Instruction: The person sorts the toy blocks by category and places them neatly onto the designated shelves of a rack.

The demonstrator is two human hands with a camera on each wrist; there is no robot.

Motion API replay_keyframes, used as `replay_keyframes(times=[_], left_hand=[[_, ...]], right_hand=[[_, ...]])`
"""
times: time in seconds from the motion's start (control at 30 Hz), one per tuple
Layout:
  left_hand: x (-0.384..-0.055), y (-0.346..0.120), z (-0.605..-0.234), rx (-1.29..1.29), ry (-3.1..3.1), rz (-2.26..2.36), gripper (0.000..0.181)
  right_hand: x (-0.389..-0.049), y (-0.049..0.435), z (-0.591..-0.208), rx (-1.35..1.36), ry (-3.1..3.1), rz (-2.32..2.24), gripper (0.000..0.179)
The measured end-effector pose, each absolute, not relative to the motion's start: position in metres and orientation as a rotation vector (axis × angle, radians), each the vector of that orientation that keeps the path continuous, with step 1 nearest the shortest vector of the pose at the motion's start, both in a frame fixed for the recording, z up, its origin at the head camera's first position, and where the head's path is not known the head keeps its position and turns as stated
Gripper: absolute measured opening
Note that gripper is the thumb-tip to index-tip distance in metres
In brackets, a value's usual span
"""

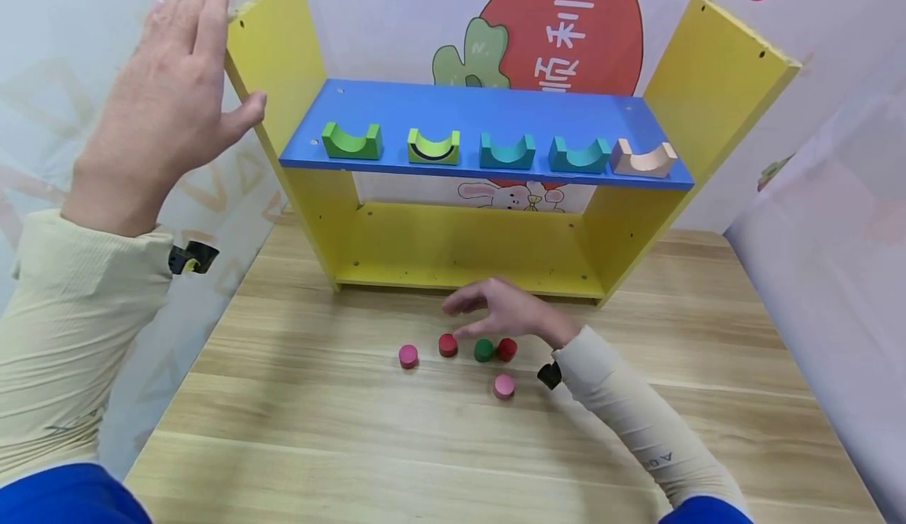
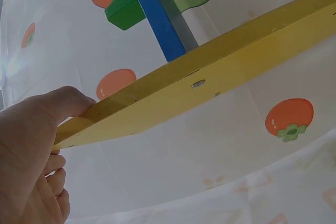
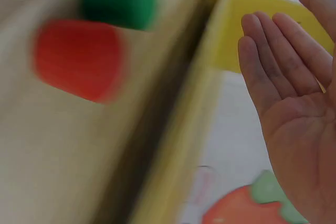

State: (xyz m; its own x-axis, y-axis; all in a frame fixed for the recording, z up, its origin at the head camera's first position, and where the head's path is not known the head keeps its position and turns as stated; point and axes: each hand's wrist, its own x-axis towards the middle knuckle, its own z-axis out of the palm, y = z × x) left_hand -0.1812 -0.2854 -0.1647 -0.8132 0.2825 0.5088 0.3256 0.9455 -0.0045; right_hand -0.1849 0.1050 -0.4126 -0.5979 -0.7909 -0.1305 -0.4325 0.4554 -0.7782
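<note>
My left hand (image 1: 166,75) holds the top of the yellow left side panel (image 1: 279,44) of a small shelf. In the left wrist view the thumb (image 2: 73,100) lies on one side of that panel and the fingers on the other. My right hand (image 1: 506,309) hovers above the table near several small round pieces, its fingers slightly bent and holding nothing. Below it are a red cylinder (image 1: 447,345), a green cylinder (image 1: 484,350) and another red cylinder (image 1: 506,349). A pink cylinder (image 1: 408,356) lies to the left, and another pink cylinder (image 1: 504,386) is nearer to me.
Across the shelf's blue board (image 1: 488,111) stands a row of curved blocks, among them a green block (image 1: 351,142) and a peach block (image 1: 642,159). The yellow bottom board (image 1: 460,245) rests on the wooden table (image 1: 318,429). Behind hangs a printed cloth (image 1: 396,28).
</note>
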Motion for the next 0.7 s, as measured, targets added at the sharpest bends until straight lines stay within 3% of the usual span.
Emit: replay_keyframes(times=[0.33, 0.7], left_hand=[[-0.183, -0.286, -0.164, -0.444, -2.569, -0.132, 0.091], [-0.182, -0.284, -0.164, -0.419, -2.588, -0.124, 0.092]], right_hand=[[-0.188, 0.105, -0.467, -1.001, 2.188, -1.009, 0.047], [-0.184, 0.097, -0.480, -1.055, 2.270, -0.964, 0.037]])
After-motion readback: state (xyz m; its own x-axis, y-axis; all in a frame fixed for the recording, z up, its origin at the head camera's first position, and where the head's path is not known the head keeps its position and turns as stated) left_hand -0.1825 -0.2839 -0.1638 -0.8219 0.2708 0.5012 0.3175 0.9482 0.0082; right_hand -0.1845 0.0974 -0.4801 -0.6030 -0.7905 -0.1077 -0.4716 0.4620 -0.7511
